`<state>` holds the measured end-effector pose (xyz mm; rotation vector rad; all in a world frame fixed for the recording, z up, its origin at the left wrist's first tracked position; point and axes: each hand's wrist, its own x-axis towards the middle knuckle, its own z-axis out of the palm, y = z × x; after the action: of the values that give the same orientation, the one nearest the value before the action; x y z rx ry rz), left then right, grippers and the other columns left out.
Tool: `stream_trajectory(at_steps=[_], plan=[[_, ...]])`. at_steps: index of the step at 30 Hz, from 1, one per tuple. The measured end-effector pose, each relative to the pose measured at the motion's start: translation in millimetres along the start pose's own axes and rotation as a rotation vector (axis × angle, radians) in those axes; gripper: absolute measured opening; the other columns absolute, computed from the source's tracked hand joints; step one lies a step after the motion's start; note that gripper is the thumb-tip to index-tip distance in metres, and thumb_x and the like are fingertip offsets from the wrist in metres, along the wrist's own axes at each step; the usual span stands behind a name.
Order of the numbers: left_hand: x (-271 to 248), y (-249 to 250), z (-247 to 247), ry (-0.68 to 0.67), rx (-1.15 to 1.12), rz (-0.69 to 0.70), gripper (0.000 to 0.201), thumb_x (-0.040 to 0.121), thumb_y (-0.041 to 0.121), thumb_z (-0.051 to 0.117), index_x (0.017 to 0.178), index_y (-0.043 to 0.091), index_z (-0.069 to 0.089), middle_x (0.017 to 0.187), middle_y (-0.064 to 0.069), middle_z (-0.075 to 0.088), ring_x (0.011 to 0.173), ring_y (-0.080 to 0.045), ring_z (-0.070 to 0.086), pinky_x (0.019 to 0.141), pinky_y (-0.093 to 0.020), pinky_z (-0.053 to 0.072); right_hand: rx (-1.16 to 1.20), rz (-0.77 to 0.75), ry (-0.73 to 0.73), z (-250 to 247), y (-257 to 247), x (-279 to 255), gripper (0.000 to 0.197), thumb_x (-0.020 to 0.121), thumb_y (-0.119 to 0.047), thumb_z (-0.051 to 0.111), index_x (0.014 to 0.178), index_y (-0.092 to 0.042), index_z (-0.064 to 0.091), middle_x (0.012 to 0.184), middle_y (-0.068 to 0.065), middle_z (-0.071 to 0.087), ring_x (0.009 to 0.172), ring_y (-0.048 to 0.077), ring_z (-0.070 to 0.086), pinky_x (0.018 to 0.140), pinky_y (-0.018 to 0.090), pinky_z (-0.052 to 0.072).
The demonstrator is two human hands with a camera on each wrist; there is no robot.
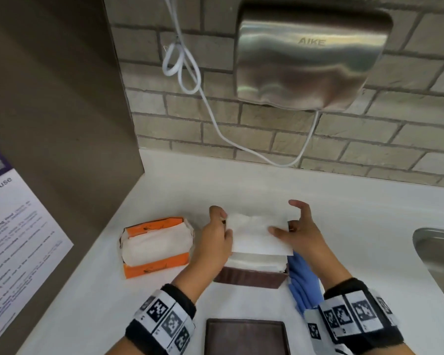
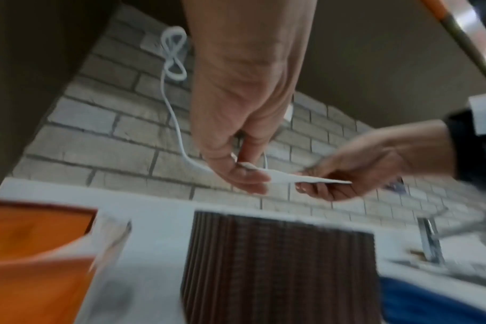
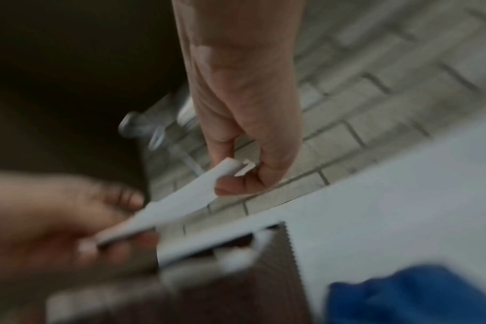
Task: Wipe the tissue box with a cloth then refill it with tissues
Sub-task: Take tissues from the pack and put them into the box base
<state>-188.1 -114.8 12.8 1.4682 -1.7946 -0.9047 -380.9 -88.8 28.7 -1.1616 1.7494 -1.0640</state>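
Above the brown woven tissue box both hands hold a flat folded bunch of white tissues. My left hand pinches its left end and my right hand pinches its right end. White tissues lie stacked inside the box, up to its rim. In the left wrist view the left hand grips the thin tissue edge over the box. The right wrist view is blurred; there the right hand pinches the curled tissue end. A blue cloth lies against the box's right side.
An opened orange tissue pack with white tissues sits left of the box. The brown lid lies at the counter's front edge. A steel sink is at the right. A hand dryer and its white cable hang on the brick wall.
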Motion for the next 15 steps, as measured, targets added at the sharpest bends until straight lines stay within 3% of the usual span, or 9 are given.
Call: stream_trajectory(at_steps=[2, 4, 5, 7, 9, 11, 12, 14, 15], plan=[[-3, -7, 9, 0.04, 0.148, 0.035, 0.025, 0.091, 0.003, 0.046, 0.114, 0.012, 0.04, 0.074, 0.005, 0.044, 0.067, -0.015, 0.05, 0.065, -0.02, 0.046, -0.286, -0.124, 0.033, 13, 8, 2, 0.073, 0.08, -0.008, 0.072, 0.135, -0.022, 0.027, 0.062, -0.002, 0.054, 0.056, 0.008, 0.053, 0.046, 0.008, 0.041], [-6, -9, 12, 0.049, 0.228, 0.059, 0.024, 0.093, 0.004, 0.045, 0.116, 0.009, 0.043, 0.077, 0.006, 0.042, 0.071, -0.012, 0.046, 0.063, -0.013, 0.034, -0.481, -0.163, 0.005, 23, 15, 2, 0.074, 0.082, -0.007, 0.069, 0.139, -0.022, 0.024, 0.062, -0.006, 0.05, 0.055, 0.006, 0.051, 0.045, 0.012, 0.039], [-8, -7, 11, 0.05, 0.275, 0.046, 0.026, 0.092, 0.005, 0.047, 0.117, 0.01, 0.045, 0.079, 0.005, 0.046, 0.074, -0.012, 0.049, 0.064, -0.014, 0.035, -0.566, -0.163, -0.016, 26, 17, 2, 0.075, 0.083, -0.008, 0.068, 0.14, -0.022, 0.021, 0.066, -0.005, 0.052, 0.058, 0.01, 0.053, 0.047, 0.014, 0.038], [-10, -7, 12, 0.09, 0.439, 0.079, 0.033, 0.08, 0.009, 0.066, 0.111, 0.013, 0.057, 0.085, 0.002, 0.06, 0.079, -0.013, 0.059, 0.07, -0.017, 0.045, -0.759, -0.199, 0.009, 29, 21, 1, 0.079, 0.081, -0.013, 0.072, 0.142, -0.021, 0.022, 0.082, 0.006, 0.059, 0.069, 0.021, 0.059, 0.055, 0.023, 0.045], [-12, -8, 22, 0.08, 0.677, 0.188, 0.041, 0.06, 0.012, 0.081, 0.099, 0.014, 0.068, 0.092, -0.003, 0.068, 0.086, -0.016, 0.065, 0.082, -0.02, 0.051, -0.973, -0.35, 0.084, 32, 24, -2, 0.083, 0.062, -0.015, 0.086, 0.133, -0.015, 0.044, 0.088, 0.017, 0.06, 0.069, 0.032, 0.06, 0.053, 0.032, 0.049], [-14, -10, 33, -0.05, 0.767, 0.252, 0.041, 0.058, 0.016, 0.081, 0.098, 0.014, 0.071, 0.1, -0.004, 0.069, 0.095, -0.019, 0.065, 0.093, -0.026, 0.049, -1.09, -0.44, 0.148, 37, 23, -2, 0.071, 0.048, -0.01, 0.091, 0.113, -0.006, 0.064, 0.089, 0.023, 0.061, 0.07, 0.039, 0.06, 0.054, 0.037, 0.051], [-15, -10, 34, -0.139, 0.779, 0.265, 0.035, 0.062, 0.016, 0.078, 0.097, 0.014, 0.07, 0.098, -0.004, 0.069, 0.095, -0.021, 0.064, 0.098, -0.03, 0.046, -1.113, -0.415, 0.079, 39, 22, -5, 0.059, 0.055, -0.009, 0.087, 0.11, -0.005, 0.066, 0.094, 0.021, 0.061, 0.077, 0.038, 0.06, 0.06, 0.039, 0.051], [-16, -11, 34, -0.272, 0.8, 0.289, 0.022, 0.077, 0.009, 0.061, 0.098, 0.009, 0.067, 0.093, -0.009, 0.069, 0.093, -0.03, 0.061, 0.108, -0.045, 0.035, -1.126, -0.299, -0.099, 44, 26, -5, 0.04, 0.082, -0.016, 0.067, 0.12, -0.009, 0.059, 0.112, 0.013, 0.057, 0.098, 0.03, 0.057, 0.08, 0.035, 0.049], [-17, -13, 30, -0.253, 0.738, 0.315, 0.019, 0.082, 0.007, 0.054, 0.097, 0.008, 0.066, 0.091, -0.011, 0.068, 0.09, -0.031, 0.061, 0.106, -0.047, 0.036, -1.158, -0.27, -0.178, 46, 30, -4, 0.038, 0.09, -0.02, 0.057, 0.127, -0.012, 0.053, 0.12, 0.01, 0.053, 0.107, 0.026, 0.054, 0.088, 0.031, 0.045]])
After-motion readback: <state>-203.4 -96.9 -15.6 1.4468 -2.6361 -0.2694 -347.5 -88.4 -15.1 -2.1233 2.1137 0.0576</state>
